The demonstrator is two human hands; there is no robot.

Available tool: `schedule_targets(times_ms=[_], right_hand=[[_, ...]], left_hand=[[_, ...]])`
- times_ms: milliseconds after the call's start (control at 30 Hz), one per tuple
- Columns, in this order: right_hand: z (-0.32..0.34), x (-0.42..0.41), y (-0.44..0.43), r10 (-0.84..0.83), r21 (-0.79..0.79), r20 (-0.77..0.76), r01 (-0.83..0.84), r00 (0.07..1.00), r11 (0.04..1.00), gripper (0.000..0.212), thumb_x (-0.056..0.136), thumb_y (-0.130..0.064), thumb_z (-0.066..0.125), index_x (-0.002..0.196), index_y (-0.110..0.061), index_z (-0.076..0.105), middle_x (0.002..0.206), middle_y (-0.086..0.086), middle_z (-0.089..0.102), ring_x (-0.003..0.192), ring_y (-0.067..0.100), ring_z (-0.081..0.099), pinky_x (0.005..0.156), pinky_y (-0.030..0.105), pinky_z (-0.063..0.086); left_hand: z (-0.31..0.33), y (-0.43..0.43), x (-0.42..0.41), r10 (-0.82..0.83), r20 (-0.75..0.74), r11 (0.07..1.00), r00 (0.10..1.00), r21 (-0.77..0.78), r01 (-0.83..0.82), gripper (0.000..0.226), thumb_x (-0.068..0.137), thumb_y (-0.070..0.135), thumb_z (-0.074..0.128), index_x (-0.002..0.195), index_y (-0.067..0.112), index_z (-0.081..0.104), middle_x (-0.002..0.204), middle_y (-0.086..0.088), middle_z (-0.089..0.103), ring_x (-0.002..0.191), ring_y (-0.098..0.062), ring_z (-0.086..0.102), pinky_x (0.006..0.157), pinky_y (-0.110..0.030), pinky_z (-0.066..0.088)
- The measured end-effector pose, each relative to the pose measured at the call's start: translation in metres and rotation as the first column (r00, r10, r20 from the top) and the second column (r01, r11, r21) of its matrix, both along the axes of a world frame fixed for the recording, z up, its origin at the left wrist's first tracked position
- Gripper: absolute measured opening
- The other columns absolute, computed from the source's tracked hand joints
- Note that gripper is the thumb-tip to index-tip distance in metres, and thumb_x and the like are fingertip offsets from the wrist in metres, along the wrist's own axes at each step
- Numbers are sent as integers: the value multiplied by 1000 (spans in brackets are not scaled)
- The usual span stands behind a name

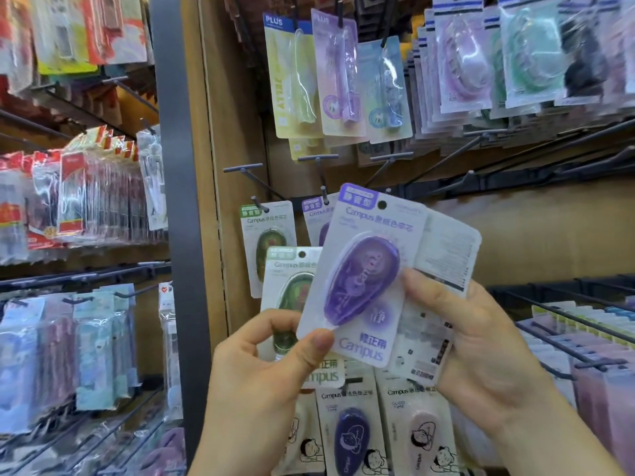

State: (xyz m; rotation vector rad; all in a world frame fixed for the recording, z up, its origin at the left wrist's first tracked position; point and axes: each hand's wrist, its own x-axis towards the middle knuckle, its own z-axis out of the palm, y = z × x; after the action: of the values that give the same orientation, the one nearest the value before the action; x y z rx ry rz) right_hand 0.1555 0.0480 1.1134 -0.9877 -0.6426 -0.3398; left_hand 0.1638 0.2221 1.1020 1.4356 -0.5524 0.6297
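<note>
Noted left hand [268, 369] nearest, grip pinching lower-left corner of purple tape pack [364, 280] under the thumb; green pack [292, 290] tucked behind, seemingly in the same pinch. Noted right hand [481, 345], grip curled round purple pack's right edge plus a third pack [446, 249] turned back-out. Fanned in mid-air, probably for comparing colours. Held just before wall hooks [257, 203] bearing matching hanging packs [266, 235].
</note>
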Motion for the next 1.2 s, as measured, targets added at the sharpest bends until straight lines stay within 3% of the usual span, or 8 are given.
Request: schedule_targets(times_ms=[167, 267, 367, 467, 533, 667, 833, 1200], right_hand=[[-1, 1, 9, -4, -72, 48, 7, 999, 997, 34, 77, -3, 67, 110, -6, 71, 108, 20, 72, 97, 39, 71, 76, 53, 59], [7, 2, 9, -60, -104, 28, 63, 998, 993, 36, 73, -4, 66, 108, -7, 71, 103, 17, 75, 90, 35, 73, 68, 46, 61], [16, 8, 12, -111, -162, -3, 109, 994, 981, 33, 78, -4, 67, 110, -11, 71, 102, 12, 76, 89, 31, 74, 69, 44, 62], [23, 15, 20, -151, -157, -26, 145, 988, 977, 26, 87, -7, 64, 110, -17, 71, 99, 7, 77, 89, 27, 74, 70, 41, 62], [27, 18, 26, -156, -134, -46, 149, 987, 980, 24, 90, -9, 62, 110, -17, 71, 98, 7, 77, 87, 27, 74, 71, 41, 61], [36, 26, 32, -184, -66, -88, 179, 979, 982, 20, 90, -8, 63, 108, -14, 71, 94, 11, 77, 81, 29, 75, 68, 43, 61], [44, 35, 35, -211, -15, -143, 211, 967, 977, 20, 90, -6, 64, 108, -10, 70, 92, 14, 76, 80, 30, 75, 68, 45, 62], [45, 35, 33, -286, -107, -131, 273, 949, 956, 16, 89, -8, 67, 103, -15, 71, 88, 12, 76, 77, 31, 75, 69, 52, 61]], left_hand=[[-3, -5, -5, -73, -22, 995, 997, -74, 71, 15, 50, 26, 79, 59, 17, 71, 68, -13, 72, 55, -16, 68, 46, -22, 53], [-1, 5, 1, -155, -91, 988, 984, -10, 155, 27, 63, 33, 89, 68, 12, 72, 71, -16, 72, 56, -21, 65, 45, -26, 52], [2, 12, 10, -189, -128, 981, 974, -66, 182, 36, 67, 32, 76, 74, -2, 70, 79, -23, 72, 63, -27, 68, 51, -29, 56], [1, 7, 14, -103, -111, 993, 988, -70, 95, 37, 65, 41, 69, 73, 5, 72, 83, -23, 73, 76, -37, 69, 72, -45, 58], [4, 5, 13, -78, -129, 994, 989, -87, 67, 33, 68, 40, 69, 71, 7, 73, 82, -22, 73, 78, -41, 70, 77, -51, 57], [17, 3, 15, -147, -139, 984, 979, -121, 130, 27, 84, 27, 65, 71, 6, 74, 79, -14, 75, 66, -24, 72, 51, -27, 56], [27, 1, 26, -98, -115, 992, 989, -97, 87, 26, 88, 28, 66, 72, 11, 77, 83, -11, 76, 82, -30, 73, 71, -36, 56], [28, 5, 28, -144, -159, 985, 977, -114, 126, 26, 89, 23, 65, 75, 4, 76, 83, -15, 76, 78, -35, 73, 69, -40, 60]])
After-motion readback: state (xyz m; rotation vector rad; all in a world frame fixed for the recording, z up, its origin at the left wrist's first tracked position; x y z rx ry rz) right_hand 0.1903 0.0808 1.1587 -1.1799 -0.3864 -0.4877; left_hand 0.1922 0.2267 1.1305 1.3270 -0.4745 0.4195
